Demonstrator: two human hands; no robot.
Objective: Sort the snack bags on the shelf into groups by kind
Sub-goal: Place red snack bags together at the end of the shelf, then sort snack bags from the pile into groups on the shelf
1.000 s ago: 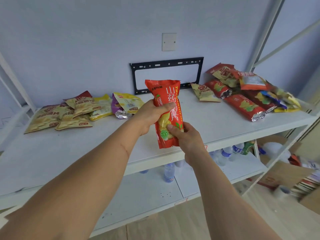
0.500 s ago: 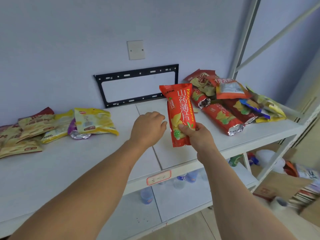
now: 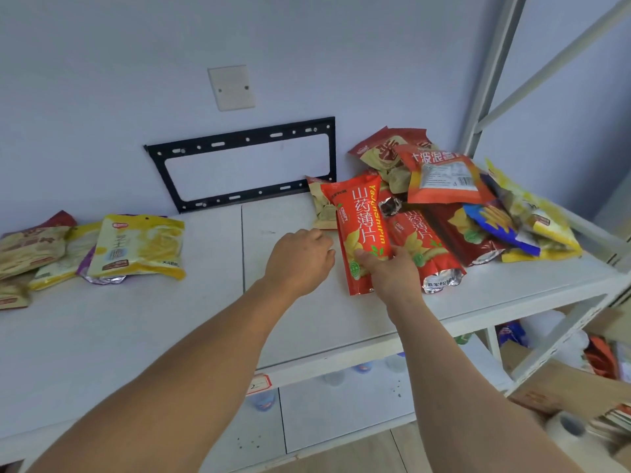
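Note:
My right hand [image 3: 392, 274] grips the lower part of a long red snack bag [image 3: 358, 216] with yellow chips printed on it, holding it low over the white shelf [image 3: 153, 322]. A matching red bag [image 3: 423, 247] lies just to its right, at the edge of a mixed pile of snack bags [image 3: 454, 186]. My left hand [image 3: 300, 261] hovers just left of the held bag with fingers loosely curled, holding nothing. At the shelf's left end lies a group of yellow and tan bags [image 3: 136, 247].
A black metal bracket [image 3: 239, 165] leans against the wall behind the shelf. The shelf's white upright post [image 3: 491, 80] stands at the right. A lower shelf [image 3: 341, 404] holds water bottles. Cardboard boxes [image 3: 573, 387] and clutter sit on the floor at the right.
My left hand let go of the red bag and drew away to its left. My right hand carried the bag rightwards and down beside the matching red bag. The view turned right.

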